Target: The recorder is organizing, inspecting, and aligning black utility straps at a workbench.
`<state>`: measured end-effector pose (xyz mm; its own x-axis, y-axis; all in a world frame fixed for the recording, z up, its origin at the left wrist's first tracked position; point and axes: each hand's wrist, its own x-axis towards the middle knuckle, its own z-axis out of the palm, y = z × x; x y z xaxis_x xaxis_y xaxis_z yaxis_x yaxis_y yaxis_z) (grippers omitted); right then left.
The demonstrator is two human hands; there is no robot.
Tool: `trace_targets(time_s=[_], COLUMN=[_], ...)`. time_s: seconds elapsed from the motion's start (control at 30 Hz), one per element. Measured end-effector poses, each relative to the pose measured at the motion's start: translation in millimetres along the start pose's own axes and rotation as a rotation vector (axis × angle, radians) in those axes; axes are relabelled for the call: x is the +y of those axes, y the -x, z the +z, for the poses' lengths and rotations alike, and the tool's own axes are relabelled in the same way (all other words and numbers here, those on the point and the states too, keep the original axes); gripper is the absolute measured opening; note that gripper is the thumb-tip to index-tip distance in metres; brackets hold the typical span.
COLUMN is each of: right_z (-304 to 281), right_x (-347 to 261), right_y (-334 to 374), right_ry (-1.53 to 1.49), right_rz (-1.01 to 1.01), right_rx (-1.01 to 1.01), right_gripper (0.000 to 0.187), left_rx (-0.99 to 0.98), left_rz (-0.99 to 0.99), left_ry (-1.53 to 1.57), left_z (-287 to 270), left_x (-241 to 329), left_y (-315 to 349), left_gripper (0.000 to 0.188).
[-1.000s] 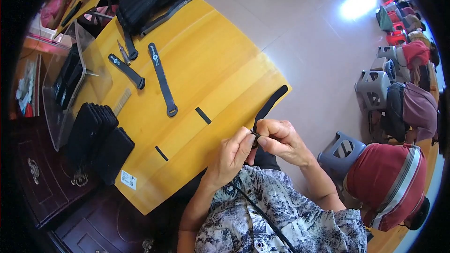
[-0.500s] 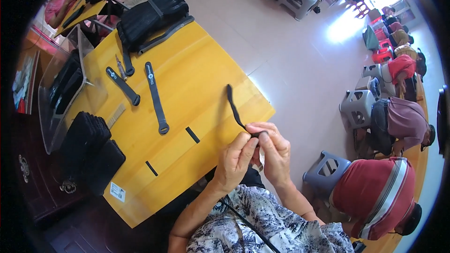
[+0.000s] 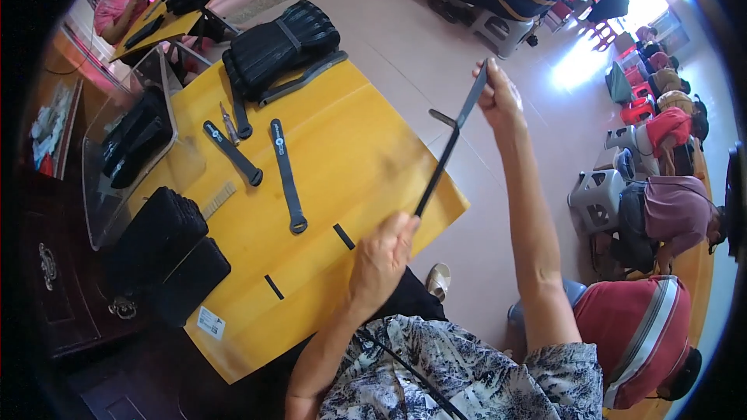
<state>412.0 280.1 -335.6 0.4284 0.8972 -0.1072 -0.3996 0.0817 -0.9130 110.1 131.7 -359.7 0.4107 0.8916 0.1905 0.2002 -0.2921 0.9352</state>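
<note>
Stretching between the two hands I watch over, a narrow black strap [image 3: 441, 167] slants through the air by the right edge of the yellow wooden table [image 3: 350, 132]. I see the left hand [image 3: 384, 257] with its fingers closed around the lower part; the right hand [image 3: 500, 97], raised well away on an extended arm, pinches the upper end. Just below the right hand, a short dark tab [image 3: 442, 117] juts sideways from the strap. To the left, I have two short black strips [image 3: 343, 236] on the tabletop, then a long slotted strap [image 3: 285, 175] and a shorter strap [image 3: 232, 152]. Beside that lies a slim screwdriver-like tool [image 3: 228, 123]. Farther out, I make out a bound black bundle [image 3: 284, 43], a clear plastic bin [image 3: 101, 214] and a dark stack [image 3: 159, 233].
</note>
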Motion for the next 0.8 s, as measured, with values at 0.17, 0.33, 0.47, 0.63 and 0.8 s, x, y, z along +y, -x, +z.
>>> trace_targets(time_s=[0.17, 0.33, 0.47, 0.63, 0.8], right_z=[37.6, -18.6, -35.2, 14.8, 40.0], right_x=[-5.7, -30.2, -52.8, -45.2, 25.1], right_y=[-21.1, -100.5, -113.9, -3.3, 99.9], right_ry=[0.069, -0.046, 0.108, 0.374, 0.44], right_rz=[0.036, -0.004, -0.187, -0.427, -0.324], right_rx=[0.037, 0.135, 0.242, -0.015, -0.282], right_gripper=[0.026, 0.023, 0.027, 0.038, 0.033], left_rx=[0.093, 0.079, 0.2, 0.228, 0.228], left_rz=[-0.089, -0.206, -0.366, -0.517, -0.646], left_ry=[0.007, -0.018, 0.054, 0.174, 0.355], left_z=[-29.2, -48.7, -62.7, -58.3, -58.1], left_x=[-3.3, -10.9, -22.7, -44.6, -65.9], left_y=[-30.3, -19.9, -17.6, -42.9, -51.6], left_gripper=[0.028, 0.029, 0.032, 0.035, 0.038])
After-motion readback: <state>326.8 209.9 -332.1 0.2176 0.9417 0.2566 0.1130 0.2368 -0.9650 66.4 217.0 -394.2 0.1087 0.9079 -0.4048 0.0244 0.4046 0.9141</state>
